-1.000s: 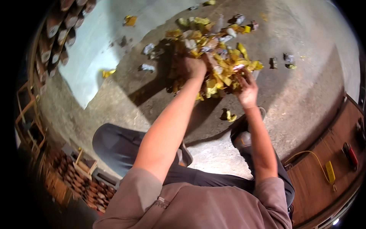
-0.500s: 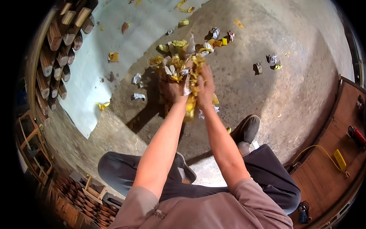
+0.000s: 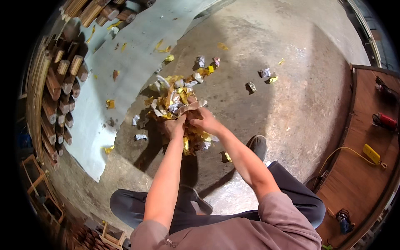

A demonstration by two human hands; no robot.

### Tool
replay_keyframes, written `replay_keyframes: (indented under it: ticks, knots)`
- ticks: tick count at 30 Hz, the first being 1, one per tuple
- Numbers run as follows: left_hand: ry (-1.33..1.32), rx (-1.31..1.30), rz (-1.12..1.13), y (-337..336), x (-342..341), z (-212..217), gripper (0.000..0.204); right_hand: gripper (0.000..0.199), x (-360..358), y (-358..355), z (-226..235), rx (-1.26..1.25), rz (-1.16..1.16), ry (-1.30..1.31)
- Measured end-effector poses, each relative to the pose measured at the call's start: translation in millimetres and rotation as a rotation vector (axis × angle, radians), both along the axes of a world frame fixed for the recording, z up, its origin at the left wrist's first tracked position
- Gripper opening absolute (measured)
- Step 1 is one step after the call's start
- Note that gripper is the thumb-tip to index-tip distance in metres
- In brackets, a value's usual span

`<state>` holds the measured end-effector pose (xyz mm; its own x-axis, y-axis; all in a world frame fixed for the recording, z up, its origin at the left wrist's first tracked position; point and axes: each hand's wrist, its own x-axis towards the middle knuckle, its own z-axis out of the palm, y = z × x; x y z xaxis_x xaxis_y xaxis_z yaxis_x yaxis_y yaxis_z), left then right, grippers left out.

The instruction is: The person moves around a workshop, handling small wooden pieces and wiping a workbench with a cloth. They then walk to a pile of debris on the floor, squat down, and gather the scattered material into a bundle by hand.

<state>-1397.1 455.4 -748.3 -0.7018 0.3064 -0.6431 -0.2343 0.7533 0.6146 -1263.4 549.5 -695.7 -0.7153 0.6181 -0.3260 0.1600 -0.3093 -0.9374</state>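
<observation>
A heap of crumpled paper scraps (image 3: 175, 100), yellow, white and brown, lies on the concrete floor in front of me. My left hand (image 3: 174, 126) presses into its near side, fingers curled and partly buried in the scraps. Close beside it, my right hand (image 3: 204, 121) is closed at the heap, its fingertips partly hidden by the paper. A beige paper strip (image 3: 193, 106) lies across the heap at the right fingers. More yellow scraps (image 3: 186, 145) show beneath my wrists.
Loose crumpled pieces (image 3: 265, 73) are scattered around. A pale sheet (image 3: 96, 137) covers floor on the left, beside stacked wooden pieces (image 3: 54, 85). At right, a brown wooden board (image 3: 354, 183) carries a yellow power strip (image 3: 371, 153) and a red tool (image 3: 386, 121). My shoe (image 3: 257, 146) is near.
My hands have drawn closer together and the right hand's fingers have curled inward. The heap is more gathered, and the beige strip now shows by the right hand. The view has shifted.
</observation>
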Motion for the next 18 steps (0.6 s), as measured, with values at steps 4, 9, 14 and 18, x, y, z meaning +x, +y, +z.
replay_keyframes:
  ticks: [4, 9, 14, 18]
  knots:
    - [0.244, -0.098, -0.074, -11, -3, -22, 0.082, 0.028, 57, 69, 8, 0.835, -0.413, -0.39]
    - [0.32, -0.161, -0.236, 4, 6, 1, 0.115, 0.067, 162, 169, -67, 0.827, -0.863, -1.187]
    - [0.221, -0.156, -0.141, 1, 2, 2, 0.112, 0.067, 79, 202, -100, 1.001, -0.573, -0.738]
    - [0.485, -0.199, -0.156, 9, 11, 18, 0.094, 0.064, -30, 203, -94, 1.139, -0.221, -0.491]
